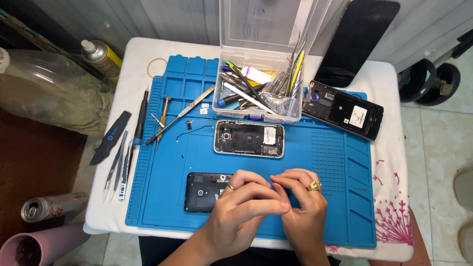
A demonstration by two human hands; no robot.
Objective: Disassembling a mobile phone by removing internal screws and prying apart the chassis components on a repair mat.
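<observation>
Black phone frame [203, 192] is lying on the blue mat [325, 162], partly under the left hand [241, 209]; right hand [303, 204] is meeting it fingertip to fingertip, both pinching closed, contents too small to tell; bare mat is lying open right of the hands; silver opened phone [249, 139] is resting above; clear tool box [258, 83] is standing beyond it.

Both hands [246, 204] [301, 202] meet, fingertips seemingly pinched together.

Open phone [249, 138] behind hands, tool box [257, 93] behind it.
</observation>
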